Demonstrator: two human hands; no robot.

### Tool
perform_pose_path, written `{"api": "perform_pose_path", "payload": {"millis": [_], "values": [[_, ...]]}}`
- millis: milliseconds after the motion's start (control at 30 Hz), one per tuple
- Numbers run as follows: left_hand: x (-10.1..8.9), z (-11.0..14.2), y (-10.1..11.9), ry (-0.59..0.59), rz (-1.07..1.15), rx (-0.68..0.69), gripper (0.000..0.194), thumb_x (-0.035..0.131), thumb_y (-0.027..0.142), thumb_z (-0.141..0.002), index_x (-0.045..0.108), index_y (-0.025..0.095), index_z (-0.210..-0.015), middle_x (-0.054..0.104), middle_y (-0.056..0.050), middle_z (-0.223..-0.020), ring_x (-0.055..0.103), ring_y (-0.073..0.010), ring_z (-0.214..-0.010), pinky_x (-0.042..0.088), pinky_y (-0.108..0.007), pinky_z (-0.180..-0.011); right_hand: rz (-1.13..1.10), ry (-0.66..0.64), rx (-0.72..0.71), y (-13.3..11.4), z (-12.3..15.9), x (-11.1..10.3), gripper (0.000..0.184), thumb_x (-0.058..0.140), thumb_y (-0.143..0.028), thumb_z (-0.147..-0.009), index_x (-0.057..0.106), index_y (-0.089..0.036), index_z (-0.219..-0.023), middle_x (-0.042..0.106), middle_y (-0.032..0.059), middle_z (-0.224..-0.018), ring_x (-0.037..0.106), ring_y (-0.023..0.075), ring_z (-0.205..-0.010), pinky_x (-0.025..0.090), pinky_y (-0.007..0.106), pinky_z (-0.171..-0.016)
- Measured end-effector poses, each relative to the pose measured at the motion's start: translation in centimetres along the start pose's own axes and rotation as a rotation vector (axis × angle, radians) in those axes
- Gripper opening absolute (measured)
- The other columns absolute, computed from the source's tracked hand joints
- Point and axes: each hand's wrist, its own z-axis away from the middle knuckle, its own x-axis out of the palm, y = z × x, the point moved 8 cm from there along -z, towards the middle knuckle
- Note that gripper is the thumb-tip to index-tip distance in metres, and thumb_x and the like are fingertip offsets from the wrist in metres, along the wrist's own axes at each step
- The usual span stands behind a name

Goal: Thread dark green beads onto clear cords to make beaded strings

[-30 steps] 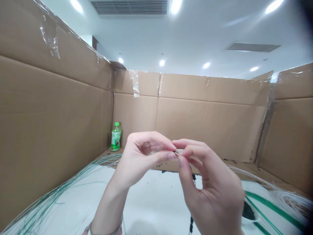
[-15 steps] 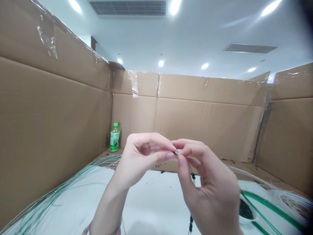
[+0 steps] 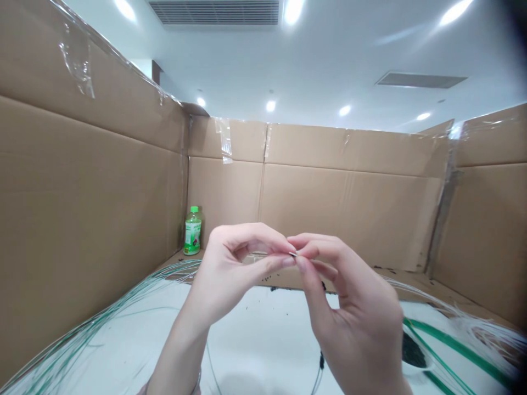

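Both of my hands are raised in front of me over a white table [image 3: 255, 340], fingertips meeting. My left hand [image 3: 230, 271] pinches with thumb and forefinger, closed on a tiny dark piece on a thin clear string [image 3: 293, 254]. My right hand [image 3: 349, 318] pinches the same spot from the right, closed too. A strand with small dark beads [image 3: 320, 362] hangs down below my right hand. What exactly sits between the fingertips is too small to name.
Tall cardboard walls [image 3: 346, 203] enclose the table on three sides. A green-capped bottle [image 3: 192, 231] stands in the far left corner. Bundles of thin green and clear strands [image 3: 94, 323] fan over the left; more strands and green strips [image 3: 453, 343] lie right, beside a dark bead pile [image 3: 414, 354].
Almost nothing has moved. Both hands have stayed pinched together and drifted slightly left and up; the hanging beaded strand shows less behind my right hand.
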Motion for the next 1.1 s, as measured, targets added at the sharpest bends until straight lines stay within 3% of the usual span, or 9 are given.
{"api": "perform_pose_path", "payload": {"millis": [200,500,733,1100], "values": [[0.1,0.0,-0.1,0.018,0.013,0.006,0.016,0.071,0.006,-0.069,0.072,0.022,-0.071,0.068,0.004,-0.069,0.062,-0.0063,-0.065,0.051,-0.011,-0.059,-0.114,0.014,0.11,0.8,0.3,0.0,0.011,0.054,-0.006,-0.081,0.059,-0.016,-0.08,0.065,0.0032,-0.087,0.064,0.0103,-0.078,0.057,0.017,-0.066],[0.3,0.1,0.1,0.027,-0.062,0.007,0.01,0.066,0.013,-0.077,0.07,0.021,-0.073,0.068,0.004,-0.07,0.062,-0.0045,-0.065,0.049,-0.008,-0.059,-0.21,0.063,0.181,1.6,0.1,-0.2,0.009,0.056,-0.01,-0.081,0.061,-0.017,-0.08,0.065,0.002,-0.084,0.063,0.0108,-0.074,0.055,0.018,-0.059],[0.0,0.0,-0.4,0.061,-0.145,-0.014,0.005,0.065,0.021,-0.078,0.066,0.019,-0.074,0.066,0.004,-0.067,0.06,-0.0048,-0.063,0.048,-0.009,-0.059,0.038,0.206,0.022,0.5,0.3,-1.5,0.013,0.06,-0.004,-0.076,0.059,-0.018,-0.078,0.059,-0.0019,-0.071,0.054,0.0092,-0.064,0.05,0.022,-0.057],[0.1,0.0,-0.1,0.054,-0.212,-0.021,0.008,0.063,0.022,-0.08,0.065,0.018,-0.074,0.065,0.002,-0.067,0.058,-0.0062,-0.061,0.045,-0.012,-0.055,0.245,0.147,-0.151,-1.1,-0.1,-1.2,0.016,0.059,-0.002,-0.073,0.057,-0.018,-0.073,0.058,-0.0012,-0.065,0.051,0.0113,-0.062,0.043,0.024,-0.055]]}}
